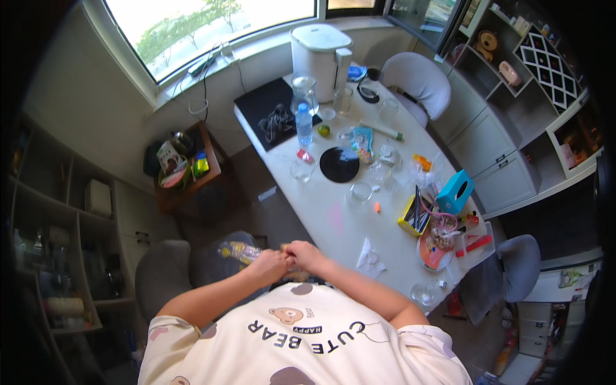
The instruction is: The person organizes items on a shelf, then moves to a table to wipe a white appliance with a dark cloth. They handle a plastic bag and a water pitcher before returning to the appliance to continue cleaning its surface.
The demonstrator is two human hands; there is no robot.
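My left hand (270,264) and my right hand (305,256) meet in front of my shirt, beside the near-left edge of the table. Their fingers are closed together on a crinkled clear plastic package (243,251) with yellow marks, which sticks out to the left of my left hand. Something tan shows between the fingertips and just below them; what it is cannot be made out. My fingers partly cover the package. To the right, a crumpled white tissue (370,260) lies on the white table (317,211).
The table bears a water bottle (304,126), a glass jug (304,91), a black round plate (339,164), a glass bowl (360,193), a yellow box of pens (415,211) and a blue tissue box (455,191). A chair (161,279) stands left; a wooden side table (211,149) stands farther off.
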